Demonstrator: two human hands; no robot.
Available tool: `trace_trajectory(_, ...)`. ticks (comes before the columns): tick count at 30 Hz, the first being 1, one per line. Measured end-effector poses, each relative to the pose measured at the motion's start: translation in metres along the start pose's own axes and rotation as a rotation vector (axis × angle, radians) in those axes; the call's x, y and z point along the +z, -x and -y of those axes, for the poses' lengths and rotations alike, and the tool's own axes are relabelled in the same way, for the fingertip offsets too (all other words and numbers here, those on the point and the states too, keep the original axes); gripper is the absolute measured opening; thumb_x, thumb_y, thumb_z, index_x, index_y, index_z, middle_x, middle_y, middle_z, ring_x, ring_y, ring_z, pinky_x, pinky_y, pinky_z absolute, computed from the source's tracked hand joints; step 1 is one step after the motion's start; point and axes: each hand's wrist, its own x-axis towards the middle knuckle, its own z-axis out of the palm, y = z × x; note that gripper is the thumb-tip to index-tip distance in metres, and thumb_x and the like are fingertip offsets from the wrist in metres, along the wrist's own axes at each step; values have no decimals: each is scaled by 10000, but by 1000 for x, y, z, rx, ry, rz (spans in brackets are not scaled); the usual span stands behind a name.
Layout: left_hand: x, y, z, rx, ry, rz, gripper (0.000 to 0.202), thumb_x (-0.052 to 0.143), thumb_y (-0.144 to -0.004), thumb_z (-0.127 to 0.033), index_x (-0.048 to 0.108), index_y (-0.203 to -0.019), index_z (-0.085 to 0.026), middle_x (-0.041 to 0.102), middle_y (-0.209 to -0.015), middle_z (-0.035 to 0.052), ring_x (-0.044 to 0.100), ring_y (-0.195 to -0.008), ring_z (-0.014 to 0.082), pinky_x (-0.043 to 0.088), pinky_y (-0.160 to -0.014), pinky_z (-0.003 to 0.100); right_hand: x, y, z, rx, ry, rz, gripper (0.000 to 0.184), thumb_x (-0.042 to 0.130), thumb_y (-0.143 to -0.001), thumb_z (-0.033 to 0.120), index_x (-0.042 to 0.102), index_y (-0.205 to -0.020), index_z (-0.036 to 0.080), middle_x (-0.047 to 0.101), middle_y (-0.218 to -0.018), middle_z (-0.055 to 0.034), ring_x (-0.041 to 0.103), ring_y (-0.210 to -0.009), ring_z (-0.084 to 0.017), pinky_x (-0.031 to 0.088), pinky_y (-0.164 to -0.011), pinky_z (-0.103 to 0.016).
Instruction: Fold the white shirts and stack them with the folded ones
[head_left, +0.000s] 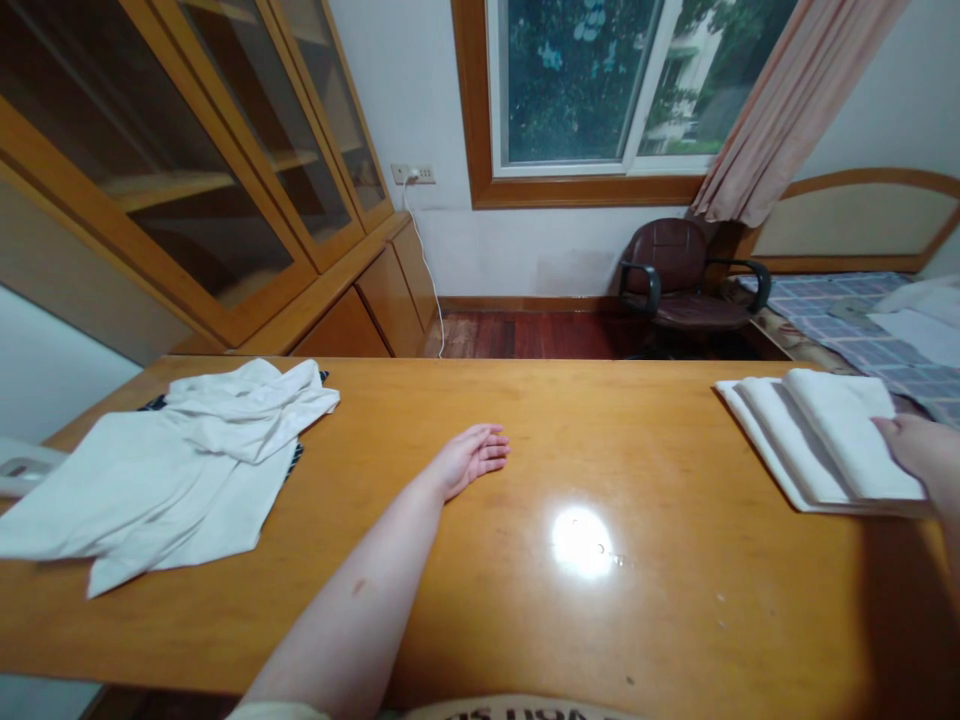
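My left hand [472, 461] is over the middle of the wooden table [480, 620], fingers stretched out and holding nothing. At the right end of the table lies a stack of folded white cloths [840, 440], in several overlapping layers. My right hand [919, 455] grips its right side, thumb on top; the other fingers are hidden. On the left of the table, a loose heap of white cloth [172, 470] spreads out crumpled, away from both hands. Bits of a dark patterned fabric [295, 460] poke out from beneath it.
Glass-doored wooden cabinets [225, 150] stand beyond the table on the left. A brown armchair [679, 270] is under the window [600, 90], near a bed with a plaid cover [847, 310]. A white cord [427, 260] hangs from a wall socket. A white object [26, 465] sits at the far left.
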Motion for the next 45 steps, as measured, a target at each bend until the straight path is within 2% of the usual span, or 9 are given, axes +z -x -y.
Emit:
trace_trajectory(3, -1, -1, 1, 0, -5, 4, 159, 538, -869, -203, 572, -1005, -127, 650, -937, 124, 658, -799, 163, 528, -716, 292, -12, 5, 3, 45, 47, 97, 545, 414, -834, 374, 582, -1203, 10, 555, -1187, -317, 550, -1054, -333, 384, -771, -404)
trace_trajectory(6, -2, -2, 2, 0, -11, 10, 170, 552, -864, -215, 576, -1009, -130, 650, -941, 126, 658, -804, 166, 529, -720, 296, -34, 20, 24, 53, 63, -62, 633, 433, -815, 537, 550, -1254, 97, 559, -1196, -290, 548, -1034, -351, 374, -704, -422)
trace_trajectory(12, -5, -3, 4, 13, -22, 13, 177, 561, -860, -226, 578, -1010, -135, 653, -944, 126, 654, -818, 168, 525, -735, 299, -52, 72, 94, -243, 128, 4, 574, 509, -733, 634, 625, -1057, 174, 617, -1099, -222, 572, -933, -337, 396, -698, -395)
trace_trajectory(15, -5, -3, 4, 19, -24, 16, 180, 571, -856, -231, 576, -1007, -134, 652, -939, 124, 653, -814, 168, 523, -732, 297, -47, 95, 111, -189, 197, -53, 465, 459, -799, 448, 610, -1103, 130, 595, -1105, -249, 581, -922, -348, 387, -664, -396)
trace_trajectory(18, -3, -2, 3, 15, -25, 8, 175, 567, -858, -229, 571, -1006, -135, 652, -931, 119, 654, -805, 166, 522, -723, 291, -47, 106, 114, -147, 157, -36, 433, 388, -808, 261, 593, -1152, 96, 586, -1098, -257, 598, -889, -321, 390, -614, -372)
trace_trajectory(25, -2, -3, 3, 9, -25, 4, 163, 547, -865, -211, 571, -1005, -132, 649, -927, 119, 653, -812, 172, 522, -721, 295, -59, 108, 118, -234, 145, -104, 393, 377, -810, 224, 643, -1086, 137, 594, -1121, -217, 583, -949, -314, 410, -655, -369)
trace_trajectory(32, -1, -2, 2, 3, -32, 1, 169, 554, -863, -216, 568, -1007, -129, 649, -928, 119, 654, -804, 164, 522, -727, 293, -47, 119, 117, 78, 130, -21, 483, 328, -844, 231, 561, -1216, 31, 565, -1115, -296, 541, -1039, -397, 423, -715, -460)
trace_trajectory(40, -1, -2, 2, 4, -46, 8, 181, 552, -863, -222, 562, -1020, -133, 645, -939, 117, 649, -815, 163, 518, -733, 295, -61, 129, 119, -88, 173, -64, 481, 204, -897, 208, 505, -1263, 127, 536, -1150, -230, 556, -1001, -352, 407, -641, -387)
trace_trajectory(45, -3, -3, 3, 9, -42, 18, 176, 544, -865, -213, 559, -1022, -133, 644, -940, 113, 648, -819, 164, 516, -736, 295, -47, 131, 130, -54, 129, 14, 527, 185, -917, 259, 486, -1285, 31, 509, -1140, -277, 560, -1003, -351, 360, -640, -385)
